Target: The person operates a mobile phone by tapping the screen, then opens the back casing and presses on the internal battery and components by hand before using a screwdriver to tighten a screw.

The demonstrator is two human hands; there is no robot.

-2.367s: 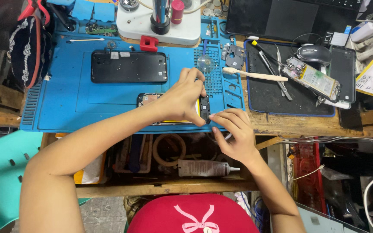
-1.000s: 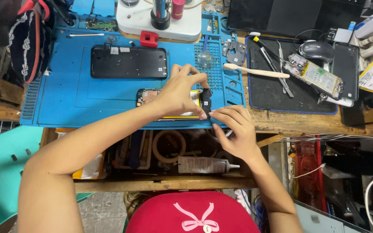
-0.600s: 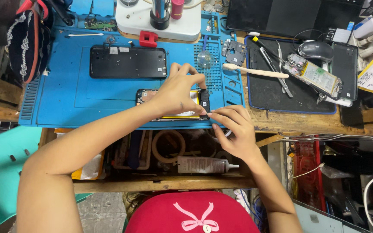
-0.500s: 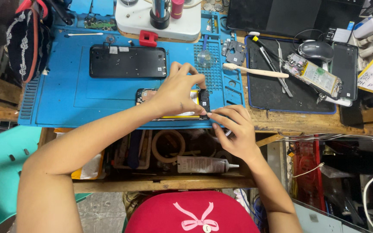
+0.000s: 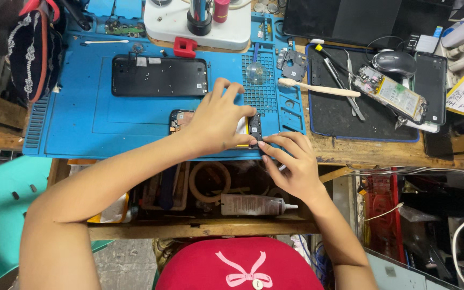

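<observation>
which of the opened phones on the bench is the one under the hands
The opened phone at the near edge of the blue mat, pinned by the left hand and right hand. The black phone body lies farther back untouched; another opened phone sits on the black mat.

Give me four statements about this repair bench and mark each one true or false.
1. The left hand lies on the opened phone on the blue mat. True.
2. The toothbrush lies inside the drawer. False: it lies across the edge of the blue mat and the black mat.
3. The black back cover lies beyond the hands. True.
4. The right hand holds the glue tube. False: its fingertips touch the phone's right end.
</observation>
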